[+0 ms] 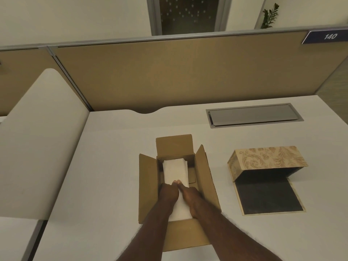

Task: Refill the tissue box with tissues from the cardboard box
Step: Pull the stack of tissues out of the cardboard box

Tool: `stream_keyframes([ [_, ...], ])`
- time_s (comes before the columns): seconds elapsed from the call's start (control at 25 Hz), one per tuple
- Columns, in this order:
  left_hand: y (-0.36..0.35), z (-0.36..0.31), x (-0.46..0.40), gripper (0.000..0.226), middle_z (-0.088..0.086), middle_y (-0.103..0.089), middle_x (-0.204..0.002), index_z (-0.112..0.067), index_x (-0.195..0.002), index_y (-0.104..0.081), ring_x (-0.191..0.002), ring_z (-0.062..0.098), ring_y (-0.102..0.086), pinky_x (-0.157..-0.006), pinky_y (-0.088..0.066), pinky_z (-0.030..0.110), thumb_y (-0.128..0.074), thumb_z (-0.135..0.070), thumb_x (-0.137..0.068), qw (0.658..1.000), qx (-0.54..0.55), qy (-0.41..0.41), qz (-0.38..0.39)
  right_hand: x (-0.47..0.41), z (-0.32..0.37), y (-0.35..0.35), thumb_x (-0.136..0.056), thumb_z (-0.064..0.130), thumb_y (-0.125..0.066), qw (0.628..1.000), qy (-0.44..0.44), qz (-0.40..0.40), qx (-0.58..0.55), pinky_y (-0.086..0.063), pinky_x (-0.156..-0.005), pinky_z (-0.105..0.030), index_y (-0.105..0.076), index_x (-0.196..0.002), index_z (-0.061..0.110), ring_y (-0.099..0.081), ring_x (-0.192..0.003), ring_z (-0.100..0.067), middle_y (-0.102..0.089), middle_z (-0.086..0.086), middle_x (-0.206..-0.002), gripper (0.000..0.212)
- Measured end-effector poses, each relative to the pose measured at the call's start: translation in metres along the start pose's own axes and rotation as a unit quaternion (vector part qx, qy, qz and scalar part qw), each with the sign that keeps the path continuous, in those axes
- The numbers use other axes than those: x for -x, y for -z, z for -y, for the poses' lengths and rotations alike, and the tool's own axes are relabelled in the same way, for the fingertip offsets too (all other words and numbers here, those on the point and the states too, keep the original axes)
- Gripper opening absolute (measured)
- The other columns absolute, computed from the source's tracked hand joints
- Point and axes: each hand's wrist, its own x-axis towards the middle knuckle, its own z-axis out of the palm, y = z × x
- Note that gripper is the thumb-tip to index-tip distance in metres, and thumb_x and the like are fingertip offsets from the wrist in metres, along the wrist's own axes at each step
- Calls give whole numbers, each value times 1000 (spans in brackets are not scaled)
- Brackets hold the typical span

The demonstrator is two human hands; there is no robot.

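Observation:
A brown cardboard box (204, 178) stands open on the white desk, all its flaps spread out. Inside it lies a stack of white tissues (175, 169). My left hand (168, 194) and my right hand (190, 196) are both down in the box, gripping the near end of the stack from either side, thumbs meeting on top. To the right stands the tissue box (263, 157), beige with a leaf pattern, tipped open on its hinge so its dark inside and flat dark base panel (267, 196) show. No tissues show inside it.
A grey cable hatch (252, 114) is set into the desk behind the tissue box. A tan partition wall (169, 72) closes the back of the desk. A white rounded panel (37, 138) stands at the left.

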Motion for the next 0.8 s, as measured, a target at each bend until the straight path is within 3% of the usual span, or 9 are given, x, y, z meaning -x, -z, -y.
stream_keyframes([
  [0.2,-1,4,-3,56,17,-53,-137,1,-138,-42,-121,31,-55,-85,-44,32,-40,-41,-101,1000,-5,-12,-4,-2,-1,-1,-88,67,-45,1000,1,8,-22,-45,-104,-42,-53,-134,8,-55,-118,-30,-57,-11,-135,76],
  [0.8,-1,6,3,56,15,-46,-144,-3,-143,-35,-129,32,-49,-104,-43,38,-41,-40,-101,999,50,-10,6,5,5,5,-91,56,-53,990,-28,70,-119,-38,-111,-50,-49,-138,7,-50,-125,-35,-53,-14,-140,68],
])
